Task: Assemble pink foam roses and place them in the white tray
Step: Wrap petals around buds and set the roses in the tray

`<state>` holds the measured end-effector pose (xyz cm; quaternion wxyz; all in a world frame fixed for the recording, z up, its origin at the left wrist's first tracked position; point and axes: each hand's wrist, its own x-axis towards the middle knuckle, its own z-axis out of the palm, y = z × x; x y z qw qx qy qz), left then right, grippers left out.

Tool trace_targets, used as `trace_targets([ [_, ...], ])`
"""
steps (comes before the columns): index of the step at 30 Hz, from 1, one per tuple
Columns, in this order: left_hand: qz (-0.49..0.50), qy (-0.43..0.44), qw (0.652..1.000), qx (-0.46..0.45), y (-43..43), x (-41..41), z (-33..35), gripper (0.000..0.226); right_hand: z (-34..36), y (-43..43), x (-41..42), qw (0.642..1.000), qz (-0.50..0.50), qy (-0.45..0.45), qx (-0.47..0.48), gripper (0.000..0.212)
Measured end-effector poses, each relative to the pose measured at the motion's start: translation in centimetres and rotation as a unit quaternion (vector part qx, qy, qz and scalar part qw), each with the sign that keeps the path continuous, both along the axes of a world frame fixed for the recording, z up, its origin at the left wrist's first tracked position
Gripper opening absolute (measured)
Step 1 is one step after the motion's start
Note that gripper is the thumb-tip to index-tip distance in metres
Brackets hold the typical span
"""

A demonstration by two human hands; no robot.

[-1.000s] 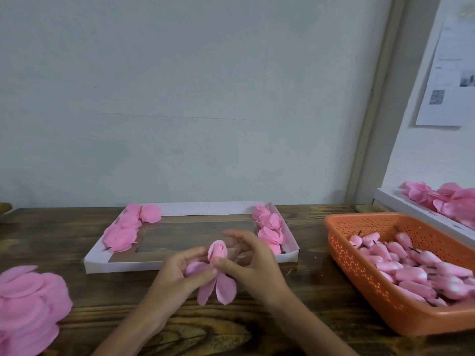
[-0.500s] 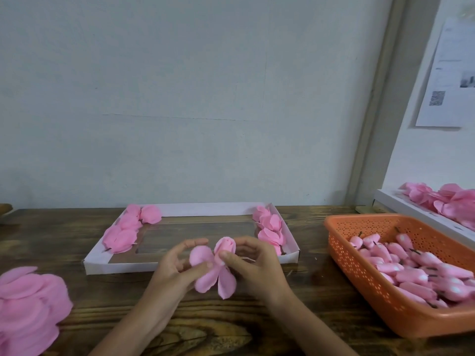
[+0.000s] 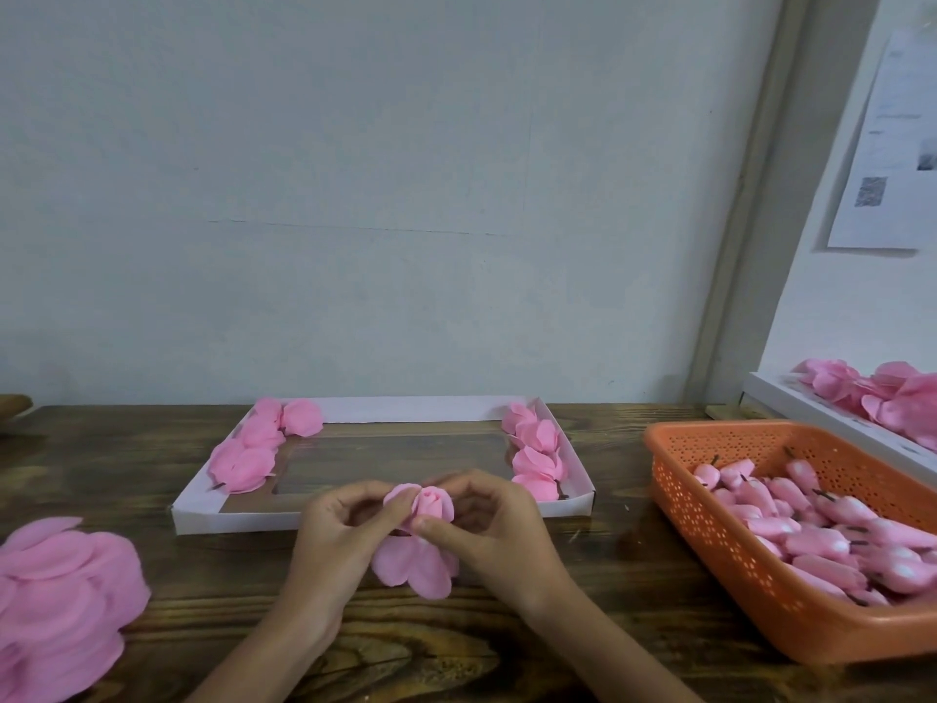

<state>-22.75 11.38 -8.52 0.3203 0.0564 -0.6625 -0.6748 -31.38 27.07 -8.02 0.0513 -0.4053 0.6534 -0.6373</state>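
Fingers (image 3: 350, 492) of the left hand (image 3: 334, 535) and right hand (image 3: 492, 525) pinch a partly wrapped pink foam rose (image 3: 431, 502) at lower centre, just in front of the white cardboard tray (image 3: 238, 520). Its petals look light, soft and easily creased, so the firmer bud base seems the safest hold.

The left hand (image 3: 334, 540) is closing in on the rose (image 3: 428, 504). A second ago its bud was standing bare above drooping petals. Half a second ago one petal (image 3: 398, 499) was lifting at the left, and now that petal is being pressed snug against the bud's left side. The right hand (image 3: 499, 530) is shifting too, with its thumb (image 3: 431, 525) now pressing at the bud's front base instead of pinching beside it. The loose petals (image 3: 413, 568) that were splaying outward are now bunching beneath both hands.
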Motion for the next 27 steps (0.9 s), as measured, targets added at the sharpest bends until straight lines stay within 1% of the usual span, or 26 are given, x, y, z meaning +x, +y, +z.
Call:
trace_targets([
  [2, -0.01, 0.009, 1.0, -0.007, 0.1, 0.1, 0.1, 0.019, 0.1, 0.0, 0.2, 1.0, 0.002, -0.011, -0.007, 0.027],
  [5, -0.031, 0.011, 0.999, -0.026, 0.0, 0.2, 0.2, 0.017, 0.1, 0.0, 0.2, 1.0, 0.0, -0.014, -0.02, 0.028],
  [9, -0.048, 0.024, 0.996, -0.066, -0.1, 0.4, 0.4, 0.021, 0.1, 0.0, -0.2, 0.997, 0.012, -0.052, -0.054, 0.045],
  [10, -0.056, 0.022, 0.996, -0.068, -0.1, 0.4, 0.4, 0.023, 0.2, 0.0, -0.3, 0.997, 0.022, -0.06, -0.053, 0.046],
  [14, -0.071, -0.009, 0.997, -0.017, -0.3, 0.2, 0.2, 0.024, 0.4, 0.4, -0.9, 0.996, 0.033, -0.06, -0.051, 0.025],
  [16, -0.084, -0.027, 0.996, -0.027, -0.7, 0.1, 0.1, 0.03, 0.6, 0.6, -1.2, 0.994, 0.022, -0.078, -0.074, 0.023],
  [18, -0.103, -0.07, 0.992, -0.033, -1.0, 0.0, -0.1, 0.033, 0.7, 0.8, -1.5, 0.992, 0.018, -0.091, -0.09, 0.019],
  [20, -0.096, -0.087, 0.992, 0.003, -1.2, -0.4, -0.5, 0.03, 0.8, 1.0, -1.8, 0.991, 0.022, -0.095, -0.088, 0.011],
  [23, -0.066, -0.071, 0.99, 0.106, -1.2, -0.8, -0.8, 0.035, 1.0, 1.1, -1.6, 0.992, 0.035, -0.087, -0.078, 0.012],
  [25, -0.06, -0.06, 0.989, 0.122, -1.1, -1.0, -0.8, 0.04, 1.2, 1.0, -1.3, 0.994, 0.044, -0.078, -0.064, 0.011],
  [27, -0.057, -0.06, 0.991, 0.107, -1.0, -0.8, -0.8, 0.043, 1.1, 0.8, -1.0, 0.996, 0.044, -0.059, -0.044, 0.013],
])
